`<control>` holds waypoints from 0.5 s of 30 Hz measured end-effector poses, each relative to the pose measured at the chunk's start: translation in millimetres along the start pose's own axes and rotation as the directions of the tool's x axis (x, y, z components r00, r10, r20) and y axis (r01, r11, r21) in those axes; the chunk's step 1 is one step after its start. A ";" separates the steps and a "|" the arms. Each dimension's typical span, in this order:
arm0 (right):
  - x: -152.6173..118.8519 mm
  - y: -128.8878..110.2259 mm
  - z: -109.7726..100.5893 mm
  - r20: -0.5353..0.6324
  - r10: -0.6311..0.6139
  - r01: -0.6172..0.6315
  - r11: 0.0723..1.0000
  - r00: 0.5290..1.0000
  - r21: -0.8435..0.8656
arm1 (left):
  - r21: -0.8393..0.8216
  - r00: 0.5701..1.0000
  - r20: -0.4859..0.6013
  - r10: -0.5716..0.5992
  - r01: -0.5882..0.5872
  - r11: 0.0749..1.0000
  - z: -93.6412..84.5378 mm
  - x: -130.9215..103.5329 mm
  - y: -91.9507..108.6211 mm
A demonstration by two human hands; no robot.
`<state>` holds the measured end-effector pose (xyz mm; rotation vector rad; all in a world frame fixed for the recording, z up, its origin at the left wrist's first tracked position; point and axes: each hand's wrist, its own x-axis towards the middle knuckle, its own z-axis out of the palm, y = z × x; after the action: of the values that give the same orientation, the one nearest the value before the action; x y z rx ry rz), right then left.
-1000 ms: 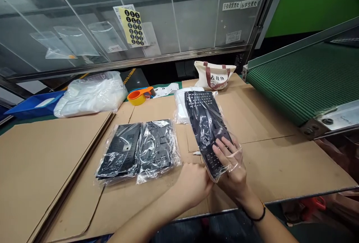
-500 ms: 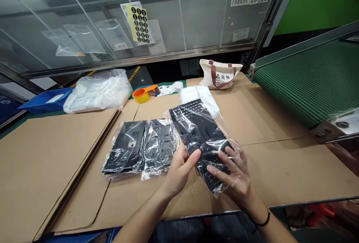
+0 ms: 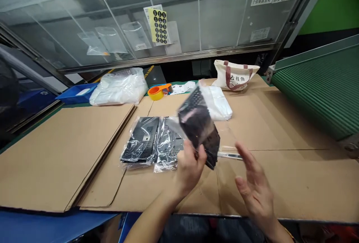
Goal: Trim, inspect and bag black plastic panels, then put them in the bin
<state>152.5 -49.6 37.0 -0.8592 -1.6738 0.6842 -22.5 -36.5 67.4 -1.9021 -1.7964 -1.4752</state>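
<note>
My left hand (image 3: pixel 190 166) is closed around the lower edge of a black perforated panel in a clear plastic bag (image 3: pixel 199 119), held tilted above the table and blurred by motion. To its right, my right hand (image 3: pixel 256 187) is open, fingers apart and nothing in it. A thin pale strip (image 3: pixel 230 155) shows between the panel and my right fingers; I cannot tell what it is. Left of the held panel, two bagged stacks of black panels lie side by side, one bagged stack (image 3: pixel 141 138) fully visible and the other bagged stack (image 3: pixel 169 145) partly hidden by my left hand.
Cardboard sheets (image 3: pixel 286 175) cover the table, with a raised cardboard stack (image 3: pixel 56 153) at left. Behind are a white plastic pack (image 3: pixel 221 104), a tape dispenser (image 3: pixel 158 91), a large clear bag (image 3: pixel 120 88), a blue tray (image 3: pixel 75 93) and a canvas bag (image 3: pixel 235 75). A green conveyor (image 3: pixel 322 86) borders the right.
My right hand has let go of the bagged panel and moved right, opening. My left hand keeps hold and has tilted the panel more upright. The view has shifted left.
</note>
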 end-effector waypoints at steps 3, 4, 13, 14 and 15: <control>3.5 -8.8 15.8 0.153 0.145 -0.178 0.956 0.978 0.233 | 0.179 0.926 0.014 0.377 -0.373 0.910 7.8 -2.2 11.7; 5.1 -11.7 21.3 0.124 0.175 -0.203 0.943 0.977 0.265 | 0.180 0.897 0.055 0.438 -0.441 0.879 9.5 -1.9 15.4; 33.9 5.1 29.1 -0.138 0.596 -0.469 0.735 0.791 0.489 | 0.104 0.792 0.358 0.495 -0.561 0.822 -4.6 -3.3 18.0; 40.8 9.1 28.6 -0.108 0.632 -0.486 0.683 0.767 0.546 | 0.060 0.792 0.355 0.497 -0.550 0.833 -10.6 -2.6 15.8; 47.9 12.2 29.0 -0.058 0.659 -0.502 0.624 0.750 0.598 | 0.025 0.805 0.331 0.493 -0.530 0.848 -17.6 -1.5 13.1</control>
<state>119.3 -3.7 46.4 -1.0176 -0.8229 1.3603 -20.9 -52.9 81.8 -2.4073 -1.2562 -0.8995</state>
